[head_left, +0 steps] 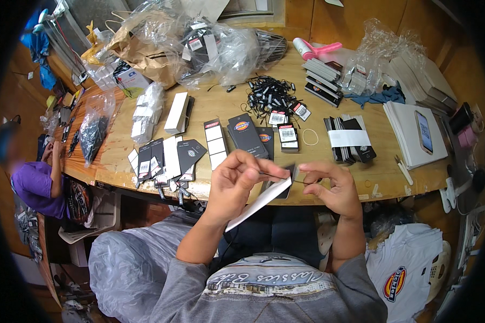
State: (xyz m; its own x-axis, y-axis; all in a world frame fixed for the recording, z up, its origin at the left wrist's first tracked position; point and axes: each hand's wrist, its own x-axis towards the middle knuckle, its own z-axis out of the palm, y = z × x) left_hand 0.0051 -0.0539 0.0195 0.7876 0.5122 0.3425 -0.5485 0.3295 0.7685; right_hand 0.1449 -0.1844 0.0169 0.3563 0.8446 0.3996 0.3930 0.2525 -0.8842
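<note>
My left hand (230, 183) is closed on a hang tag (260, 202), its white side showing and its dark edge along the fingers. At the tag's upper corner, my right hand (334, 188) pinches a thin dark string (306, 183). Just beyond my hands lie black hang tags (243, 134), a white label strip (215, 146) and a small stack of barcode tags (288, 139). Farther back is a tangled heap of black tag strings (267, 97). Tags with strings (164, 161) are spread to the left of my left hand.
A banded stack of black tags (349, 139) and a rubber band (310, 137) lie on the right. White boxes (415, 134) carry a phone (424, 131). Clear plastic bags (221, 54) crowd the back. A person in purple (40, 183) works at far left.
</note>
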